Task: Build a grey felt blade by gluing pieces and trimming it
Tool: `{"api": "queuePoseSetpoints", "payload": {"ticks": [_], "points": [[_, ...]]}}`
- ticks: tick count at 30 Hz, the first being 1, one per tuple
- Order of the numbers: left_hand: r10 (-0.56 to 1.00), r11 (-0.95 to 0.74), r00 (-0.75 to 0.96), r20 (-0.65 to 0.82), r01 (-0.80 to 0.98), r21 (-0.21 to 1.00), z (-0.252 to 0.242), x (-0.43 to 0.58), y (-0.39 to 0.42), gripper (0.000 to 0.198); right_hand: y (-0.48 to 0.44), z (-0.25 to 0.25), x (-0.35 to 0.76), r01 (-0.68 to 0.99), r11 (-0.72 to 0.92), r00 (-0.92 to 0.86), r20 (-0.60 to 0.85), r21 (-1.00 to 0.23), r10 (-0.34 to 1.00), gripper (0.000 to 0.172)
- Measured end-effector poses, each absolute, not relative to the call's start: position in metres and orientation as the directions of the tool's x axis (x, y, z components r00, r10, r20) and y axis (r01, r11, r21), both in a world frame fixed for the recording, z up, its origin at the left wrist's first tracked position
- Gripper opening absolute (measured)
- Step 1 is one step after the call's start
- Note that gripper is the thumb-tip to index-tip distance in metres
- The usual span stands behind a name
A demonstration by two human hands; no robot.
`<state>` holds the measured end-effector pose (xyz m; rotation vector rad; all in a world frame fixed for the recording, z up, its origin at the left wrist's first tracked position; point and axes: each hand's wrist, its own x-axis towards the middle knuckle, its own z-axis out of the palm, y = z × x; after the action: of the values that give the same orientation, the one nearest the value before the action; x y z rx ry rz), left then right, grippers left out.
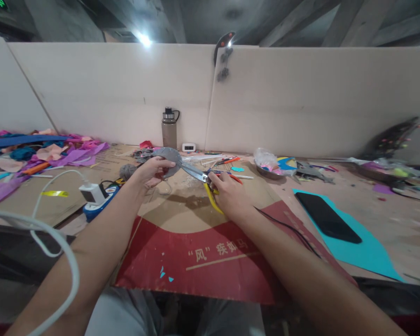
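Pinched in my left hand (154,171) is a thin, rounded grey piece (168,155), held up above the cardboard; its material I cannot make out for certain. My right hand (227,191) grips a pair of scissors (193,171) with yellow handles. The blades point left and meet the grey piece's right edge, close to my left fingertips. Below both hands lies a red and brown cardboard sheet (210,270) with printed characters. A few tiny turquoise scraps (162,271) rest near its front edge.
At left are colourful foam-like scraps (70,154), a white charger (93,192) in a blue power strip (103,205) and a white cable (70,261). A bottle (169,130) stands behind. To the right, a black phone (327,217) lies on a turquoise sheet (367,254), near a bowl (271,172).
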<state>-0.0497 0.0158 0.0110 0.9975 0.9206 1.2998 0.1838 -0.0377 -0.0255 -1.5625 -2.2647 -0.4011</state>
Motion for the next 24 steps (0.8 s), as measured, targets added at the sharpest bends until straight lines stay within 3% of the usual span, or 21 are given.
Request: {"api": "queuePoseSetpoints", "payload": {"ticks": [8, 17, 24], "points": [[0.999, 0.030, 0.029, -0.021, -0.340, 0.940, 0.013, -0.051, 0.014, 0.022, -0.037, -0.024, 0.185, 0.926, 0.371, -0.365, 0.414, 0.070, 0.834, 0.036], [0.988, -0.030, 0.134, 0.074, -0.302, 0.953, 0.007, -0.059, 0.021, 0.025, -0.039, -0.026, 0.181, 0.930, 0.353, -0.365, 0.389, 0.104, 0.846, 0.034], [0.995, 0.023, 0.102, 0.009, -0.308, 0.951, 0.012, -0.058, 0.019, 0.021, -0.040, -0.028, 0.180, 0.923, 0.357, -0.384, 0.413, 0.144, 0.826, 0.037]]}}
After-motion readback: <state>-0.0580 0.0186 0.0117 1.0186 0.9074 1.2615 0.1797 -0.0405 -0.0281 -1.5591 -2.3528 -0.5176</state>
